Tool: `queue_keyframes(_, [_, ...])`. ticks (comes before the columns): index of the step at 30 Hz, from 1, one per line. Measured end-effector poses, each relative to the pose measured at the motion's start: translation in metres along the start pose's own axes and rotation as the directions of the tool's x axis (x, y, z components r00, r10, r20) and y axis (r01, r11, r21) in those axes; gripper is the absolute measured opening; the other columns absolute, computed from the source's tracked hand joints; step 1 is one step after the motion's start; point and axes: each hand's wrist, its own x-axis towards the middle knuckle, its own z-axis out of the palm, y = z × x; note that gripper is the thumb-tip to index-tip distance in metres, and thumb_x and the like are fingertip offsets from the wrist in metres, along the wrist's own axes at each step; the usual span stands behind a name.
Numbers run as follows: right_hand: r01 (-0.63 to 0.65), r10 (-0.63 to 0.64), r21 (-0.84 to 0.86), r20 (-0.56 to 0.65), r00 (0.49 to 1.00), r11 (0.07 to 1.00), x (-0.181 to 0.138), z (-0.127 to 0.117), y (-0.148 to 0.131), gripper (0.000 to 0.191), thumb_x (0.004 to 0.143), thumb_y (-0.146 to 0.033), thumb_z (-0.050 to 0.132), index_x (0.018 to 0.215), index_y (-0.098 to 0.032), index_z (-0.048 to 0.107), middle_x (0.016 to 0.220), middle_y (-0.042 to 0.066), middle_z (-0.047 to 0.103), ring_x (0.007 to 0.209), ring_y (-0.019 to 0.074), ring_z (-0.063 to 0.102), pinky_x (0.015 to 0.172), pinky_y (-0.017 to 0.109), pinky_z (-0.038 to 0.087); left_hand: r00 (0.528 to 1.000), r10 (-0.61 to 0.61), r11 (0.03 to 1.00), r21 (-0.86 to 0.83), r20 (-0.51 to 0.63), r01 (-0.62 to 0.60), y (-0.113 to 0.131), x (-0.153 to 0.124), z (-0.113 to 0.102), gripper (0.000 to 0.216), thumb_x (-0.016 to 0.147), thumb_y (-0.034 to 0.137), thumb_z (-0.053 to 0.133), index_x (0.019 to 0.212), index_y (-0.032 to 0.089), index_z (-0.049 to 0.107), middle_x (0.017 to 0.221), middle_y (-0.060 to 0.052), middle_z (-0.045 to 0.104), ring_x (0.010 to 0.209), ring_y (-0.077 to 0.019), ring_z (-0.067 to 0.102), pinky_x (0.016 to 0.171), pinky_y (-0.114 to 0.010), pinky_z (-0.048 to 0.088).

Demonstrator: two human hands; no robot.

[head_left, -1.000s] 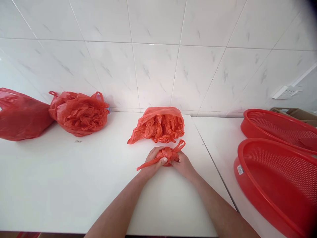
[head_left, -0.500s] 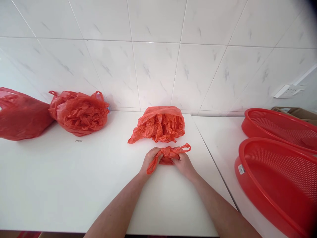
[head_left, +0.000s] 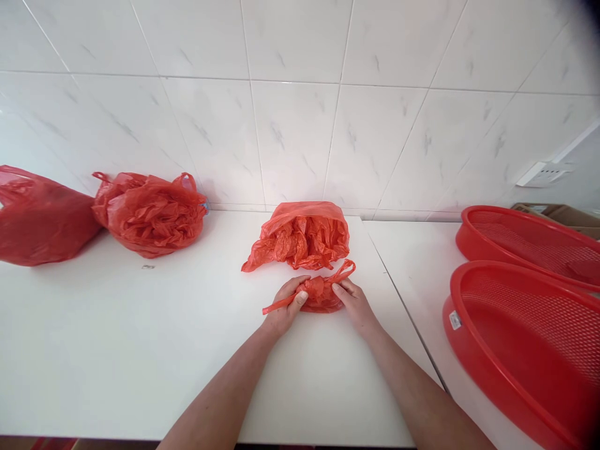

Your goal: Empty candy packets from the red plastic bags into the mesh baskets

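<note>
A knotted red plastic bag (head_left: 322,299) is between my two hands, close over the white tabletop. My left hand (head_left: 285,307) closes on its left side, thumb across the top, and one strap sticks out to the left past that thumb. On the other side, my right hand (head_left: 352,301) grips the bag with its thumb near the knot, and a looped handle rises up and to the right. Most of my fingers are hidden under the bag. Just behind it lies another red plastic bag (head_left: 304,234), open toward me and stuffed with crumpled red bags.
At the back left stand a stuffed red bag (head_left: 150,215) and a fuller red bag (head_left: 42,219). Two red mesh baskets (head_left: 462,350) occupy the right side, with a cardboard box (head_left: 557,215) behind. A seam divides the white tabletop (head_left: 140,356); a tiled wall backs it.
Both thumbs have come up onto the top of the knotted bag. Its left strap has swung outward to the left, and the right loop has tilted more upright.
</note>
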Motion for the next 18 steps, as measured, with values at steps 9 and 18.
queue_keyframes(9, [-0.051,0.058,0.240,-0.025,0.998,0.970,0.003,-0.002,-0.002,0.033,0.076,-0.047,0.065,0.097,-0.021,0.068,0.111,0.006,0.066,0.104,0.0244,0.059,0.090,0.038,0.046,0.999,0.033,0.999,0.033,0.019,-0.034,0.001,0.000,0.000,0.040,0.091,0.043,0.041,0.123,0.024,0.054,0.121,-0.008,0.058,0.115,-0.0239,0.051,0.099,-0.040,0.040])
queue_keyframes(18, [-0.078,0.117,0.172,-0.225,0.967,0.982,0.007,-0.009,0.009,0.033,0.071,-0.048,0.068,0.083,-0.018,0.070,0.086,0.006,0.071,0.086,0.0235,0.063,0.081,0.036,0.048,0.969,0.038,0.991,0.134,-0.244,-0.005,-0.008,0.003,0.002,0.040,0.094,0.043,0.032,0.113,0.023,0.062,0.115,-0.007,0.059,0.110,-0.0204,0.053,0.097,-0.037,0.041])
